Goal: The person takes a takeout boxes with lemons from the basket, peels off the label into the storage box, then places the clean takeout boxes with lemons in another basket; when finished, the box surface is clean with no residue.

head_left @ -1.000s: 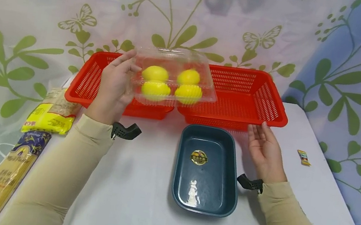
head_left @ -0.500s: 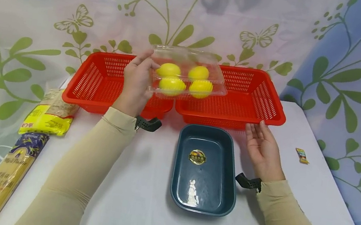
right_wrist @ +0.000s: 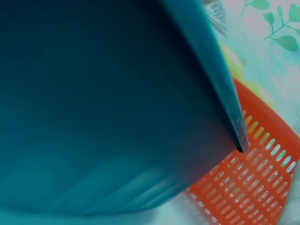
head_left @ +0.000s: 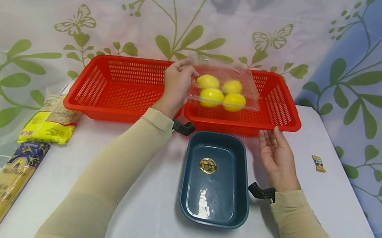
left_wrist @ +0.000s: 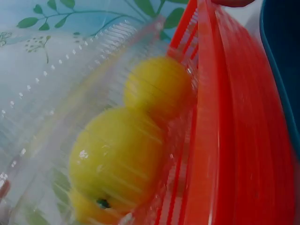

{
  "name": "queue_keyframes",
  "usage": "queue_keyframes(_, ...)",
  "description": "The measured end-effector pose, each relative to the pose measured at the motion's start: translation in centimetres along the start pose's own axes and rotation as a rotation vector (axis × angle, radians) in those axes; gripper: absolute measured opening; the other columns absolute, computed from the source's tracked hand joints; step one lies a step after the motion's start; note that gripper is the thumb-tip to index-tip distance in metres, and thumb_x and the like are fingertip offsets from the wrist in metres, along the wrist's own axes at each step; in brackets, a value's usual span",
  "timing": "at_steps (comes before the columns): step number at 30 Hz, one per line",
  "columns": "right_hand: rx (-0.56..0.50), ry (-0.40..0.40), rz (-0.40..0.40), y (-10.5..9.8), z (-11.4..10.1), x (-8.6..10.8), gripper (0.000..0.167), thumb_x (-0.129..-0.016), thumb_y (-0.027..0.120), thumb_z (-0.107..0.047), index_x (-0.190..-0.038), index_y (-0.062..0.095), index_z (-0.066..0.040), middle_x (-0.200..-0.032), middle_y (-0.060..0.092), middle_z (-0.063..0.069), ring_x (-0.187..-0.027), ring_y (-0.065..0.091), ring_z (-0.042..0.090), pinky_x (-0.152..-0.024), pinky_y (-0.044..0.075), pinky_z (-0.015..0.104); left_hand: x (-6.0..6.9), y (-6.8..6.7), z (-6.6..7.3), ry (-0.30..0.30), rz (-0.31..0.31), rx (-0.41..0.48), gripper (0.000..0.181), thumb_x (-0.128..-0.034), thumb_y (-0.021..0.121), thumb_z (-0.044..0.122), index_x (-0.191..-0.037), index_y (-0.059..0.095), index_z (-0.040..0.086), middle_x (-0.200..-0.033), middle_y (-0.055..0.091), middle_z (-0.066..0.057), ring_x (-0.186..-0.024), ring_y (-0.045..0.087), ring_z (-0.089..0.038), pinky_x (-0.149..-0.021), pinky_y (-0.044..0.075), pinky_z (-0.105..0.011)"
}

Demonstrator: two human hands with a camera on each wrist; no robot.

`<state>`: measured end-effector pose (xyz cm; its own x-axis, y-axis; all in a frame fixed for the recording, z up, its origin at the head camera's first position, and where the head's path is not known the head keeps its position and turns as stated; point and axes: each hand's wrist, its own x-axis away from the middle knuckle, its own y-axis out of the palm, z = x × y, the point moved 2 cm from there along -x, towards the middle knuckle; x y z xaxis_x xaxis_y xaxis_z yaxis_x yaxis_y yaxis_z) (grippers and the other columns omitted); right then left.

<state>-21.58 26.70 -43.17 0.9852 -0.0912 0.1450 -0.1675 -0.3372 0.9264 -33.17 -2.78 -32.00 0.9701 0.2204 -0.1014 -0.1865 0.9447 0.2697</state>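
My left hand [head_left: 176,86] grips the left edge of a clear plastic clamshell box [head_left: 254,93] with its lid raised. Several yellow lemons [head_left: 211,97] sit inside it. The box is held over the right red basket [head_left: 242,126], slightly tilted. Up close in the left wrist view, lemons [left_wrist: 117,159] show through the clear plastic beside the red basket rim [left_wrist: 208,140]. My right hand [head_left: 277,158] has its palm turned up and fingers loosely extended, the fingertips at the front rim of the right basket. The right wrist view hides that hand behind a blue-green tray [right_wrist: 103,117].
Another red basket [head_left: 122,117] stands to the left of the first. The blue-green tray [head_left: 216,197] with a gold label lies in front. At left are a yellow food bag [head_left: 51,121] and a spaghetti pack [head_left: 2,189]; at right, a small wrapped candy [head_left: 318,163].
My left hand has carried the box of lemons rightward, from in front of the left basket to over the right one. The right hand has stayed at the basket rim.
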Motion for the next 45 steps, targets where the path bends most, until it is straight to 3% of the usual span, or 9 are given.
queue_keyframes(4,0.008,-0.003,0.001,-0.1,0.0,-0.1,0.05,-0.103,0.067,-0.006,-0.149,0.047,-0.009,-0.139,0.057,0.011,-0.127,0.056,0.021,-0.105,0.049,0.035,0.0,1.8,-0.7,0.031,-0.014,-0.055,0.036,-0.0909,0.066,-0.003,-0.125,0.073,0.004,-0.128,0.066,-0.011,-0.058,0.039,-0.015,-0.051,0.037,-0.024)
queue_keyframes(7,0.01,0.0,0.011,-0.1,0.0,-0.1,0.052,-0.102,0.068,-0.006,-0.149,0.047,-0.01,-0.142,0.055,0.01,-0.127,0.057,0.021,-0.105,0.049,0.035,0.1,2.9,-1.4,0.046,-0.008,-0.133,0.035,-0.0896,0.067,-0.002,-0.123,0.075,0.005,-0.137,0.063,-0.006,-0.088,0.059,-0.012,-0.055,0.042,-0.025)
queue_keyframes(11,0.019,-0.001,0.02,-0.1,0.0,0.0,0.051,-0.102,0.068,-0.006,-0.148,0.047,-0.009,-0.149,0.049,0.009,-0.123,0.059,0.021,-0.105,0.049,0.035,0.4,3.8,-2.7,0.04,-0.005,-0.215,0.035,-0.0915,0.067,0.002,-0.126,0.074,0.006,-0.118,0.068,-0.002,-0.111,0.059,-0.013,-0.052,0.043,-0.025)
queue_keyframes(15,0.019,-0.003,0.028,-0.1,0.0,0.0,0.052,-0.101,0.07,-0.006,-0.148,0.047,-0.009,-0.15,0.047,0.008,-0.122,0.059,0.021,-0.105,0.049,0.035,0.6,4.4,-3.7,0.022,-0.001,-0.252,0.033,-0.0957,0.066,0.006,-0.128,0.072,0.008,-0.092,0.065,-0.003,-0.064,0.044,-0.016,-0.049,0.038,-0.023)
queue_keyframes(23,0.035,-0.005,0.034,-0.1,0.0,0.0,0.054,-0.101,0.07,-0.008,-0.15,0.046,-0.01,-0.154,0.044,0.007,-0.125,0.057,0.02,-0.105,0.05,0.035,0.7,4.7,-4.8,-0.02,-0.019,-0.314,0.038,-0.1011,0.064,0.013,-0.139,0.065,0.011,-0.08,0.06,-0.006,-0.052,0.044,-0.017,-0.053,0.046,-0.024)
queue_keyframes(28,0.03,0.002,0.034,-0.1,0.1,0.0,0.056,-0.101,0.07,-0.007,-0.151,0.046,-0.011,-0.158,0.041,0.006,-0.132,0.053,0.019,-0.105,0.049,0.035,0.5,4.5,-5.2,-0.09,-0.113,-0.441,0.045,-0.1072,0.056,0.016,-0.152,0.054,0.015,-0.101,0.063,-0.01,-0.069,0.05,-0.018,-0.063,0.049,-0.024)
queue_keyframes(33,0.022,0.005,0.036,-0.2,0.0,0.2,0.055,-0.102,0.069,-0.008,-0.152,0.047,-0.012,-0.166,0.033,0.003,-0.138,0.048,0.019,-0.105,0.049,0.035,0.3,4.3,-5.3,-0.207,-0.273,-0.523,0.058,-0.106,0.055,0.011,-0.162,0.041,0.019,-0.155,0.047,-0.005,-0.126,0.049,-0.023,-0.09,0.056,-0.034)
queue_keyframes(40,0.034,0.006,0.057,-0.3,0.0,0.4,0.068,-0.103,0.068,-0.01,-0.161,0.035,-0.016,-0.163,0.037,0.004,-0.133,0.053,0.019,-0.104,0.05,0.035,0.4,4.1,-6.0,-0.37,-0.489,-0.506,0.074,-0.1027,0.063,0.005,-0.166,0.031,0.027,-0.144,0.051,-0.01,-0.122,0.057,-0.034,-0.098,0.055,-0.049)
queue_keyframes(45,0.06,0.0,0.05,0.0,0.1,0.3,0.07,-0.103,0.068,-0.012,-0.163,0.033,-0.017,-0.165,0.034,0.004,-0.135,0.052,0.019,-0.105,0.05,0.034,0.4,4.0,-6.0,-0.372,-0.541,-0.515,0.075,-0.1017,0.063,0.005,-0.166,0.032,0.025,-0.142,0.053,-0.015,-0.12,0.059,-0.037,-0.098,0.055,-0.049)
